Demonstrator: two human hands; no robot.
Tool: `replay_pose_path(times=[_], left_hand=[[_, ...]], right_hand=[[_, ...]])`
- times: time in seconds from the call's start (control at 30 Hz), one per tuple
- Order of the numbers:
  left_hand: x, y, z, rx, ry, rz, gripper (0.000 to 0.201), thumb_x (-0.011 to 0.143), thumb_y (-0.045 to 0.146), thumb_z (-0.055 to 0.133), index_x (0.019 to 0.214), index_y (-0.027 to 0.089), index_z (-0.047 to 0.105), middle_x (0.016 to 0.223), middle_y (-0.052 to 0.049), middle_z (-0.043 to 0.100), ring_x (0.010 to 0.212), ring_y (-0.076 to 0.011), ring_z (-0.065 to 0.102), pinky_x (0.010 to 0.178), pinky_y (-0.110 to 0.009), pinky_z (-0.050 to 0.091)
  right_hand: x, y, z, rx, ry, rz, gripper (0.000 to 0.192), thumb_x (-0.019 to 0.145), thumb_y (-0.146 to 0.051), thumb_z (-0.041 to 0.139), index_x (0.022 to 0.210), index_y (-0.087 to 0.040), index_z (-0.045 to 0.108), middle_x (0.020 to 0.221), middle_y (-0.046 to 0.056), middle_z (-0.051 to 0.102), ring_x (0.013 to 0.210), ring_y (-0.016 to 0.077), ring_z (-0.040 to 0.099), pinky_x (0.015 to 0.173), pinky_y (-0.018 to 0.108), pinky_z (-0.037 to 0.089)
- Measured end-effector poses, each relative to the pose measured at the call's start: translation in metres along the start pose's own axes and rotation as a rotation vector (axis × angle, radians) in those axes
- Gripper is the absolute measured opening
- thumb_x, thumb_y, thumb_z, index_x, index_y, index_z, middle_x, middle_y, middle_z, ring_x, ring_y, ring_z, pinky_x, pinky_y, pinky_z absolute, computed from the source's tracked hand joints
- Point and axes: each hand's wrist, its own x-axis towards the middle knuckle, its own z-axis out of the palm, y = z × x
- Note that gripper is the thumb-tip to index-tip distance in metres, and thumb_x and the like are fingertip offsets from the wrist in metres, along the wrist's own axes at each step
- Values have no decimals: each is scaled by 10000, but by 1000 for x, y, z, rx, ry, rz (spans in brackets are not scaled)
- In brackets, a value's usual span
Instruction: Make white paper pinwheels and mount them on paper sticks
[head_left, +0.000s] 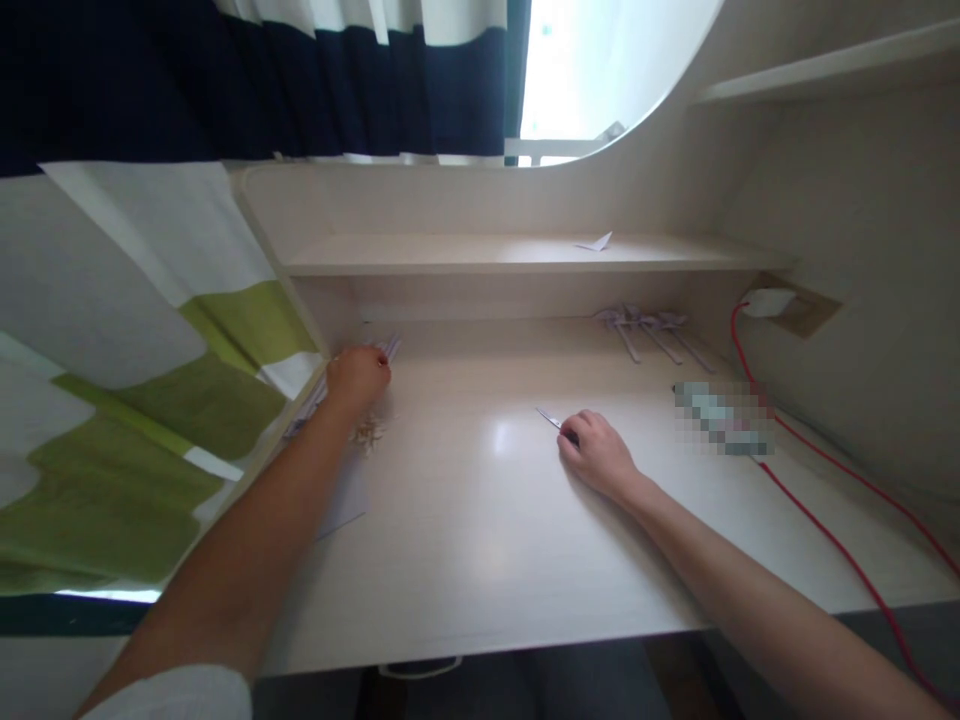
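Your left hand (358, 376) is stretched to the far left corner of the desk (480, 540), its fingers curled down over the near end of a bundle of thin pale paper strips (390, 347) that lies against the side panel. Whether the fingers have actually pinched a strip is hidden under the knuckles, so I cannot tell if the grasp is made. Your right hand (598, 455) rests near the middle of the desk, closed around a small bladed tool (550, 419) whose metal tip points away to the upper left; it looks like a knife or scissors, but the handle is hidden in your fist.

To pull strips well, press on the bundle lightly, separate with your fingertips, and draw toward you along its length so that the rest stays lying straight. Keep the blade flat and still, well apart from the reaching arm.

Counted:
- One bundle of strips under your left hand; the strips are too fine to number.
- One small pale, petalled paper piece (369, 433) just beside your left wrist.
- One sheet of paper (346, 500) partly under the left forearm.
- One cluster of finished pale paper shapes with stems (651, 328) at the back right.
- One folded paper scrap (598, 242) on the shelf (480, 254).
- One red cable (817, 520) running from a white plug (768, 301).
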Motion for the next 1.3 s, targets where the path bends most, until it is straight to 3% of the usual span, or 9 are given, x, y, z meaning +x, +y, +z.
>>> replay_pose_path(times=[0.2,0.33,0.43,0.5,0.6,0.73,0.97,1.13,1.3], left_hand=[[7,-24,-3,117,-42,-28,384,991,379,656,1302,154,635,1320,-102,644,1134,-284,665,951,-470,588],[-9,-29,-8,95,-203,-2,333,1014,360,624,1307,202,634,1351,-122,632,1130,-243,660,954,-456,589],[-51,-39,-15,26,-371,59,340,982,384,669,1225,147,667,1229,-104,689,1061,-243,689,916,-452,595],[-93,-49,-17,-7,-395,78,343,841,441,760,1051,171,760,1081,-80,759,1006,-288,721,933,-404,580],[-155,-66,-13,-31,-351,96,639,684,509,803,1227,181,728,1332,-111,704,1254,-352,639,1142,-425,465],[-203,-82,1,-37,-157,45,684,825,624,630,1306,140,671,1437,-156,633,1340,-340,579,1201,-447,406],[-212,-75,-3,81,-124,70,559,911,612,529,1226,190,717,1382,-101,698,1300,-309,625,1142,-392,450],[-210,-60,-16,226,-168,117,434,917,538,523,1087,216,761,1180,-97,784,1060,-338,728,886,-404,527],[-215,-45,-14,320,-181,159,359,950,441,473,933,213,748,950,-107,792,855,-332,737,703,-385,464]], right_hand=[[14,14,-2,19,-12,-36,166,956,-233,571,942,-174,726,992,93,702,959,226,630,837,296,422],[18,18,-5,41,-42,-63,150,934,-213,589,934,-173,734,988,92,705,935,222,636,819,296,423],[18,18,-7,58,-58,-80,151,925,-202,589,924,-173,738,984,97,704,917,227,634,801,304,424],[16,17,-7,68,-61,-93,154,922,-202,588,923,-177,740,986,99,703,919,233,633,799,309,426],[12,15,-5,86,-52,-118,160,927,-212,587,952,-183,742,1018,103,702,969,242,630,830,313,432],[7,9,-2,105,-40,-153,162,930,-229,594,984,-184,740,1050,99,705,1000,245,635,860,318,446],[1,1,-3,88,-25,-150,195,931,-254,592,1013,-174,750,1076,125,714,1014,278,648,856,354,472],[-1,-9,-9,55,-17,-159,214,928,-249,598,1040,-155,754,1125,161,720,1051,317,634,892,405,481],[-4,-49,-9,76,-80,-277,239,939,-275,611,1096,-159,749,1187,156,717,1153,320,607,989,417,458]])
